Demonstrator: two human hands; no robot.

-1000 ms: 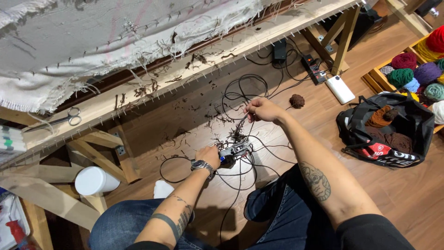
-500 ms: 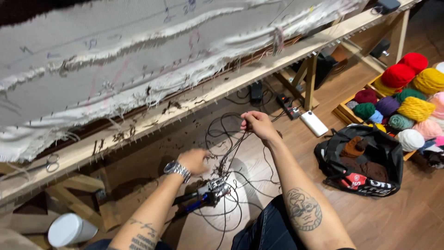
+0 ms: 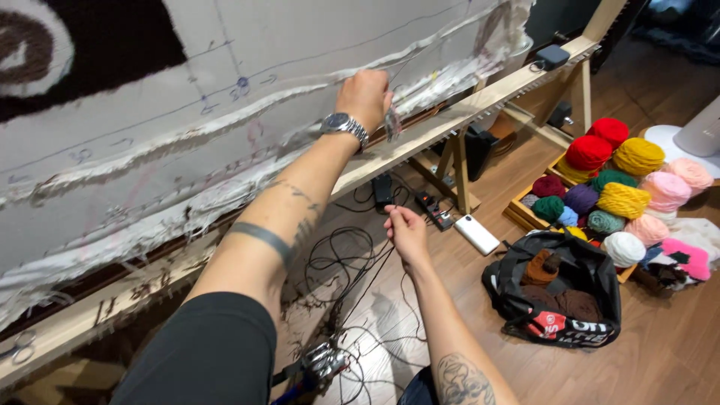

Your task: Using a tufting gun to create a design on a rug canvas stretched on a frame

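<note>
Cloth (image 3: 225,112) on frame (image 3: 480,97): our left hand (image 3: 365,96) fisted at its lower edge, right hand (image 3: 407,232) pinching yarn (image 3: 360,289); we'd keep it taut, clear of floor cables (image 3: 337,251).

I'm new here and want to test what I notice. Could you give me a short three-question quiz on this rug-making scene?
1. True or false: the left hand is raised against the stretched cloth.
2. What does the right hand pinch: A) dark yarn strands, B) scissors, C) a phone?
3. Where do the yarn balls sit?

Key: 1 true. 2 A. 3 On the floor at right, beside the black bag.
</note>
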